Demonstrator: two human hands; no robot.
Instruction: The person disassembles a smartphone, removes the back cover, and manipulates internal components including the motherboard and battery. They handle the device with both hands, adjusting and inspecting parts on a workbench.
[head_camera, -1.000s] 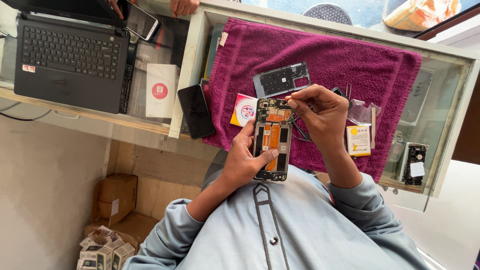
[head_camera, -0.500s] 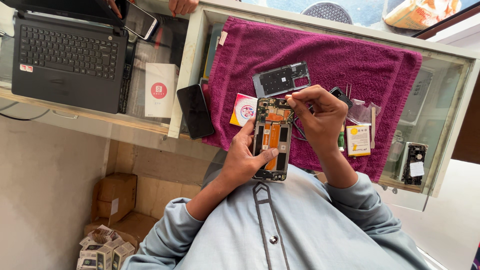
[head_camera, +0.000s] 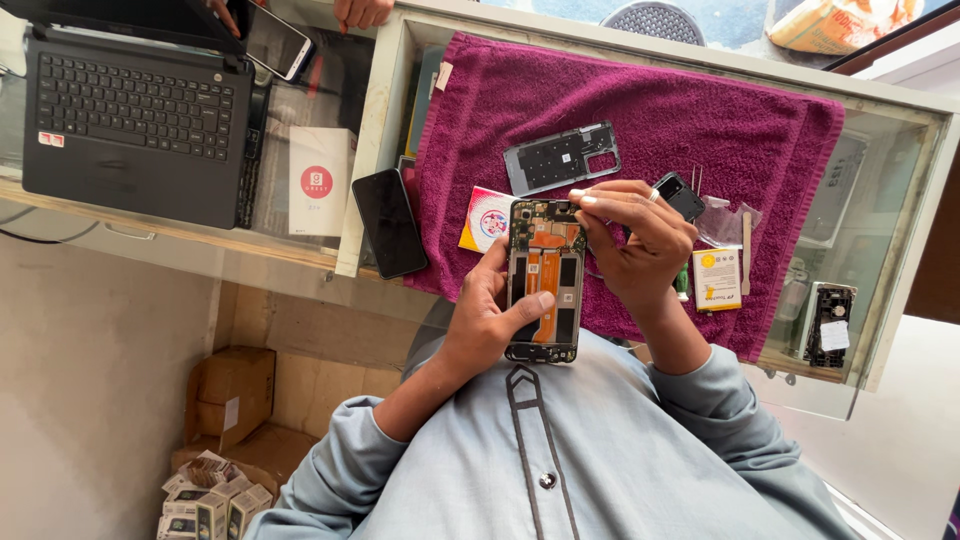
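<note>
Between the two hands, above a purple towel (head_camera: 700, 110), sits an opened phone (head_camera: 544, 280) with its back cover off, circuit board and orange ribbon showing. The left hand (head_camera: 490, 320) grips it from the side: the thumb lies across the lower middle of the phone and the other fingers curl behind it, closed around the body. The right hand (head_camera: 635, 240) is at the phone's top corner, fingertips pinched narrowly together just over the upper edge; whether they hold a small tool or part I cannot tell.

Just beyond the right fingertips lies a grey inner frame plate (head_camera: 562, 157), flat on the towel. Beside the right knuckles rests a small black part (head_camera: 683, 195), and past the wrist a yellow-labelled battery (head_camera: 717, 279). Left of the left-hand fingers lie a small printed card (head_camera: 487, 217) and, at the towel's edge, a dark phone (head_camera: 389, 222) face up. Well apart, farther left, stands an open laptop (head_camera: 135, 125), near a white box (head_camera: 318, 180).
</note>
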